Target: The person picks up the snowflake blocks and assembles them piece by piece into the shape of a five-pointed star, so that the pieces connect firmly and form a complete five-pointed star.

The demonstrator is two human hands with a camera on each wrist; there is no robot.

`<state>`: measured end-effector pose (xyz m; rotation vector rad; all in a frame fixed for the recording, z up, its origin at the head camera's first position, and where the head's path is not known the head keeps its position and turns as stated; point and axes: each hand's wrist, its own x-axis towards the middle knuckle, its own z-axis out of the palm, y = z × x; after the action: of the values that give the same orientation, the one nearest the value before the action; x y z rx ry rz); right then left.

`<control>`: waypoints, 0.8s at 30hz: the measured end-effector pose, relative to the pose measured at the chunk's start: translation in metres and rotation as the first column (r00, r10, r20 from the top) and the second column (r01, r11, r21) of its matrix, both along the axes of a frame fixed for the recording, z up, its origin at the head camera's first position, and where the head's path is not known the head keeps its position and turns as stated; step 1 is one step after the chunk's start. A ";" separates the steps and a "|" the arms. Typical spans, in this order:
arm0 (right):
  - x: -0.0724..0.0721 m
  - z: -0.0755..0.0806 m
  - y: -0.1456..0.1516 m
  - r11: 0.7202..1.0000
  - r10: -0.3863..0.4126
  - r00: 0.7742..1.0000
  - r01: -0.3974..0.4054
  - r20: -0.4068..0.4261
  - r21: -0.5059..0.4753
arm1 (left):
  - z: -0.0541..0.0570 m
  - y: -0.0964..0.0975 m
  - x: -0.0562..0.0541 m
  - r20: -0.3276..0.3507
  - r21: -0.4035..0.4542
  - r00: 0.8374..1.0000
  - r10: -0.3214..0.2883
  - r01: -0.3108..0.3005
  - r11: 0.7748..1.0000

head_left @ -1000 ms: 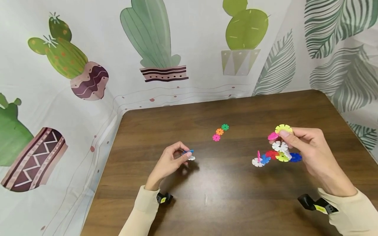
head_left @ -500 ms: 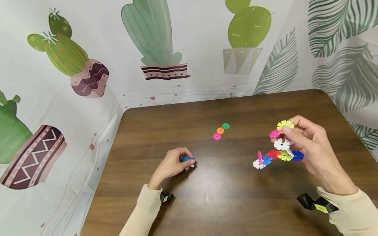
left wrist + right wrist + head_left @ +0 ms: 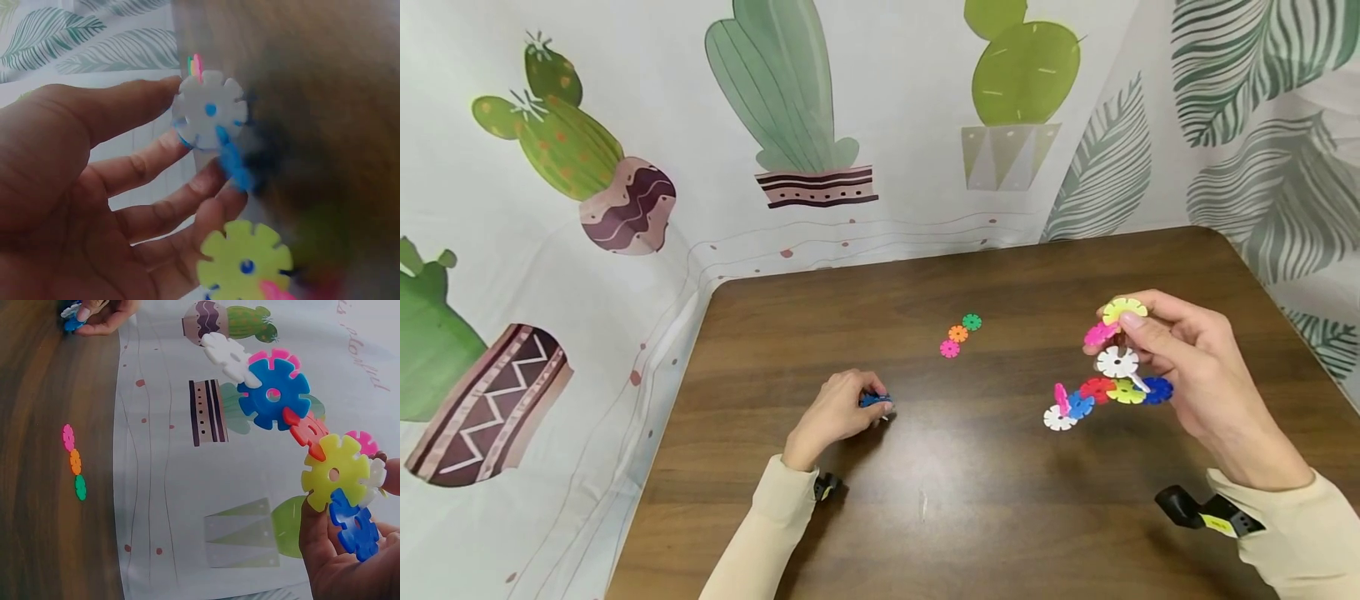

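My left hand (image 3: 837, 412) pinches white and blue notched snowflake discs low over the table. In the left wrist view the white disc (image 3: 211, 111) sits between thumb and fingertips, with a blue disc (image 3: 234, 164) edge-on below it. A yellow-green disc (image 3: 240, 250) shows under the fingers; whether it joins the others I cannot tell. My right hand (image 3: 1195, 367) pinches a linked chain of snowflake discs by its yellow disc (image 3: 1124, 311), raised above the table. White, red, blue, yellow-green and pink discs hang from it, ending in a white disc (image 3: 1059, 417).
A short row of pink, orange (image 3: 958, 333) and green discs lies on the brown table (image 3: 985, 517), between the hands and farther back. A printed cloth (image 3: 917, 83) hangs behind and to the sides. Each wrist wears a black camera (image 3: 1210, 512).
My left hand has lowered slightly and turned its discs, so the white one is mostly hidden from the head view. My right hand has raised its chain a little.
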<state>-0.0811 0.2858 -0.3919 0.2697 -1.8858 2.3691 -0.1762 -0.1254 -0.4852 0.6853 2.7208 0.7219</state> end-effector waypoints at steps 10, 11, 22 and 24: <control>0.000 0.002 0.002 0.999 0.022 0.999 -0.022 -0.027 -0.027 | 0.013 0.033 -0.017 0.005 -0.088 0.996 -0.084 0.084 0.993; 0.000 0.003 0.002 0.999 0.022 0.999 -0.023 -0.029 -0.030 | 0.014 0.038 -0.020 0.020 -0.104 0.995 -0.099 0.100 0.990; -0.003 0.005 0.004 0.999 0.005 0.999 -0.007 -0.045 -0.032 | 0.003 0.107 -0.051 -0.014 -0.166 0.999 -0.036 0.033 0.986; -0.003 0.005 0.004 0.999 0.007 0.999 -0.008 -0.048 -0.035 | -0.003 0.119 -0.054 -0.049 -0.190 0.999 0.013 -0.022 0.982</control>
<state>-0.0840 0.2901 -0.3872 0.3285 -1.8237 2.3756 -0.2301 -0.0068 -0.4877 0.6429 2.7951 0.4460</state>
